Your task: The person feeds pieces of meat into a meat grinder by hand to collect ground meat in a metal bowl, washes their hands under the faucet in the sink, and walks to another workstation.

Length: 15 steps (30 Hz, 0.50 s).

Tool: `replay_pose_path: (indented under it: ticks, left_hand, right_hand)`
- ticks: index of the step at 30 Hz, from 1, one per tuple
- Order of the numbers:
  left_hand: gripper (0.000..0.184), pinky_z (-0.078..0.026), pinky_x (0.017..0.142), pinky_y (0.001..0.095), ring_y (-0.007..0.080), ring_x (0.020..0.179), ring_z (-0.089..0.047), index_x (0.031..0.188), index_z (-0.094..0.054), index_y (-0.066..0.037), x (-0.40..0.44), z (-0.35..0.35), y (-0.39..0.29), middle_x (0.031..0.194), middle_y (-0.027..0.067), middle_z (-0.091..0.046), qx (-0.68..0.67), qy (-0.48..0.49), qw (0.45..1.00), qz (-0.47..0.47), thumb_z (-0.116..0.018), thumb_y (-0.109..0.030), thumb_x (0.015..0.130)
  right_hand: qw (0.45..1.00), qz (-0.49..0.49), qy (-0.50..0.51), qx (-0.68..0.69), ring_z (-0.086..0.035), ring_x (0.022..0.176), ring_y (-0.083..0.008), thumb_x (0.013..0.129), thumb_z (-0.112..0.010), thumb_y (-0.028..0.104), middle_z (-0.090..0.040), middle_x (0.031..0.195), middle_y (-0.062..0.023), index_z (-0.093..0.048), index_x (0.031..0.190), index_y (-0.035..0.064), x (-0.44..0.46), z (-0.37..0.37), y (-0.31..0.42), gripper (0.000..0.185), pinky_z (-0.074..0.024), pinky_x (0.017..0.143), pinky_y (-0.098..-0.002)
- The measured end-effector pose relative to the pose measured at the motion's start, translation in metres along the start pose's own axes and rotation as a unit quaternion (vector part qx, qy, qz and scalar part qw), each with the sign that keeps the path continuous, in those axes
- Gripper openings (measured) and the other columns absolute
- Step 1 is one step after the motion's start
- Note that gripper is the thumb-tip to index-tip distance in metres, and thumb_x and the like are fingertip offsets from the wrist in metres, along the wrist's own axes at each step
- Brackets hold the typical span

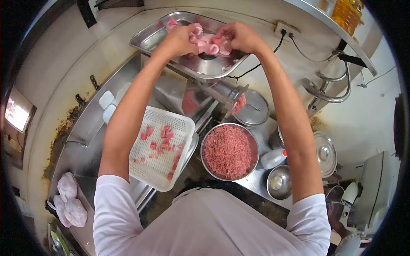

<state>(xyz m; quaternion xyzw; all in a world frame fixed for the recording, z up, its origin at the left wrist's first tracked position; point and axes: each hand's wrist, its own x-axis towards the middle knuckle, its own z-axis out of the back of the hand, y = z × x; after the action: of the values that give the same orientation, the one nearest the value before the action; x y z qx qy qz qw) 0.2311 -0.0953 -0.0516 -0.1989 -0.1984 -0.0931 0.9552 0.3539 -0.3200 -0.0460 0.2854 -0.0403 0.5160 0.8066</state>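
Note:
Both of my hands are at the metal feed tray point(179, 19) on top of a meat grinder point(215, 91). My left hand point(179, 41) has its fingers curled on pale pink raw meat pieces point(208, 44) left of the tray's middle. Opposite it, my right hand point(244, 37) is closed on more of the same meat, its fingertips partly hidden. The dark feed hole shows only partly beneath the pieces. Ground meat point(239, 103) hangs from the grinder's outlet. Below stands a round metal pot point(255, 160) heaped with ground meat point(228, 151).
A white perforated basket point(141, 170) holds scattered red meat cubes point(165, 133). Right of the pot are a lidded pot point(252, 109), a white bottle point(273, 158) and a steel bowl point(285, 194). Tied plastic bags point(70, 205) lie at left. A shelf point(337, 34) juts out at upper right.

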Motion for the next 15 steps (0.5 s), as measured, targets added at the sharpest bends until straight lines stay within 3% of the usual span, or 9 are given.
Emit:
replay_pose_path:
  ticks: [1, 2, 4, 6, 7, 8, 9, 12, 15]
  left_hand:
    - [0.057, -0.053, 0.084, 0.0393, 0.0274, 0.094, -0.069, 0.113, -0.066, 0.001, -0.003, 0.000, -0.011, 0.098, 0.0138, -0.070, 0.034, -0.059, 0.997, -0.038, -0.088, -0.026, 0.067]
    - [0.059, -0.048, 0.095, 0.0414, 0.0331, 0.106, -0.065, 0.113, -0.069, -0.002, -0.001, -0.003, -0.014, 0.098, 0.0174, -0.069, -0.016, -0.046, 0.999, -0.003, -0.089, -0.026, 0.062]
    - [0.057, -0.048, 0.095, 0.0412, 0.0328, 0.104, -0.066, 0.113, -0.070, -0.005, -0.006, 0.002, -0.029, 0.098, 0.0176, -0.069, 0.031, -0.029, 0.999, -0.012, -0.088, -0.025, 0.063]
    - [0.054, -0.049, 0.095, 0.0411, 0.0325, 0.103, -0.066, 0.112, -0.072, -0.007, -0.010, -0.002, -0.033, 0.099, 0.0178, -0.069, 0.075, -0.016, 0.997, -0.019, -0.087, -0.024, 0.063]
    - [0.048, -0.050, 0.092, 0.0411, 0.0320, 0.098, -0.067, 0.108, -0.072, -0.007, -0.012, -0.004, -0.031, 0.099, 0.0180, -0.069, 0.097, -0.037, 0.990, -0.090, -0.086, -0.023, 0.064]
    - [0.042, -0.051, 0.089, 0.0411, 0.0314, 0.094, -0.067, 0.103, -0.073, -0.007, -0.013, -0.006, -0.029, 0.099, 0.0181, -0.069, 0.119, -0.059, 0.978, -0.161, -0.085, -0.021, 0.065]
    - [0.042, -0.051, 0.089, 0.0411, 0.0314, 0.094, -0.067, 0.103, -0.073, -0.007, -0.012, -0.008, -0.030, 0.099, 0.0181, -0.069, 0.118, -0.056, 0.978, -0.162, -0.085, -0.021, 0.065]
    - [0.029, -0.055, 0.081, 0.0384, 0.0262, 0.084, -0.068, 0.098, -0.071, -0.004, -0.007, -0.007, -0.037, 0.091, 0.0156, -0.069, 0.140, -0.039, 0.982, -0.122, -0.081, -0.014, 0.072]
    - [0.022, -0.056, 0.074, 0.0341, 0.0210, 0.079, -0.069, 0.098, -0.071, -0.001, -0.002, 0.002, -0.050, 0.084, 0.0129, -0.069, 0.070, 0.029, 0.997, -0.030, -0.078, -0.007, 0.078]
  right_hand:
    - [1.000, -0.003, -0.001, 0.003, -0.065, 0.081, -0.0157, 0.067, -0.081, 0.007, -0.070, 0.087, -0.0051, -0.072, 0.109, 0.0080, -0.001, 0.000, 0.002, 0.043, -0.0517, 0.074, -0.0300]
    - [0.998, 0.014, -0.007, 0.055, -0.065, 0.082, -0.0151, 0.070, -0.081, 0.007, -0.071, 0.087, -0.0058, -0.072, 0.105, 0.0050, -0.002, -0.002, 0.003, 0.036, -0.0516, 0.075, -0.0290]
    - [0.993, 0.026, -0.020, 0.111, -0.065, 0.084, -0.0145, 0.073, -0.080, 0.007, -0.071, 0.087, -0.0065, -0.072, 0.101, 0.0021, -0.003, -0.004, 0.003, 0.030, -0.0514, 0.076, -0.0279]
    - [0.989, 0.091, -0.103, 0.056, -0.067, 0.071, -0.0138, 0.080, -0.079, 0.010, -0.071, 0.081, -0.0058, -0.071, 0.095, -0.0001, -0.003, -0.006, 0.000, 0.020, -0.0529, 0.068, -0.0284]
    - [0.989, 0.086, -0.103, 0.059, -0.067, 0.071, -0.0138, 0.080, -0.079, 0.010, -0.071, 0.081, -0.0058, -0.071, 0.095, -0.0001, -0.008, -0.001, 0.010, 0.020, -0.0529, 0.068, -0.0284]
    - [0.996, 0.029, -0.022, 0.077, -0.066, 0.063, -0.0138, 0.081, -0.079, 0.012, -0.071, 0.077, -0.0049, -0.071, 0.092, -0.0001, -0.014, 0.009, 0.029, 0.018, -0.0525, 0.062, -0.0293]
    - [0.993, -0.028, 0.059, 0.094, -0.065, 0.055, -0.0139, 0.082, -0.079, 0.014, -0.071, 0.073, -0.0040, -0.071, 0.090, 0.0000, -0.018, 0.014, 0.040, 0.018, -0.0521, 0.056, -0.0303]
    - [0.988, -0.003, 0.020, 0.151, -0.060, 0.043, -0.0142, 0.081, -0.081, 0.018, -0.070, 0.069, -0.0045, -0.072, 0.089, 0.0017, -0.019, 0.004, 0.033, 0.021, -0.0479, 0.046, -0.0303]
    - [0.993, -0.026, -0.027, 0.114, -0.061, 0.045, -0.0147, 0.078, -0.083, 0.021, -0.072, 0.072, -0.0058, -0.073, 0.092, 0.0027, -0.028, 0.006, 0.034, 0.025, -0.0483, 0.048, -0.0295]
